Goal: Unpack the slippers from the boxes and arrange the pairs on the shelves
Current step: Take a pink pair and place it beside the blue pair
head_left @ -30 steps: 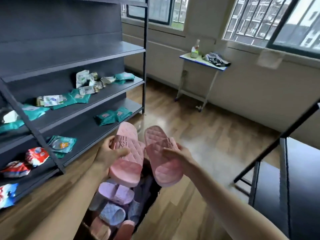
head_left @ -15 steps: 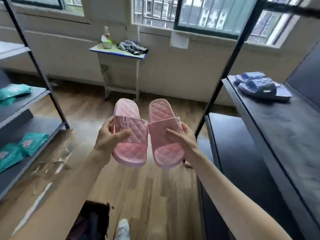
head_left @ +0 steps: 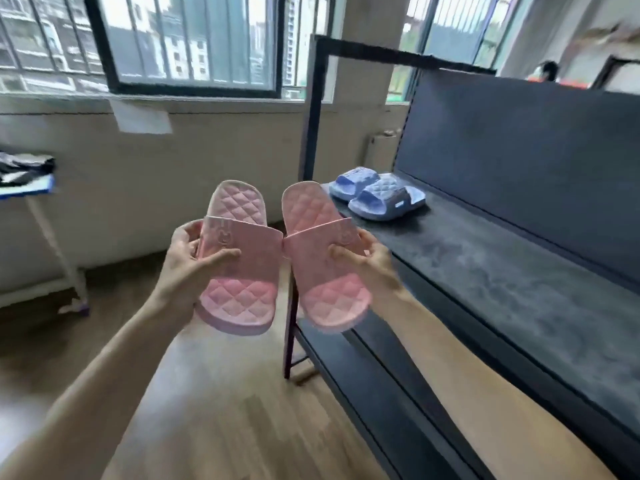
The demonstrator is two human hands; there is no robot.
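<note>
Head view: your left hand (head_left: 187,259) pinches pink slipper (head_left: 242,289) by strap, right hand (head_left: 375,254) pinches second slipper (head_left: 329,292), midair at 12 o'clock. Set both level on shelf (head_left: 502,271) at 3 o'clock, near blue pair (head_left: 377,195).

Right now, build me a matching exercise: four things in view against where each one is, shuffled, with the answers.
Things:
1. left pink slipper
2. right pink slipper
3. blue slipper pair
4. paper sheet

Places:
A. resting on the dark shelf
B. gripped by the right hand
C. on the beige wall
D. gripped by the left hand

Pairs: 1-D, 2-B, 3-A, 4-C.
</note>
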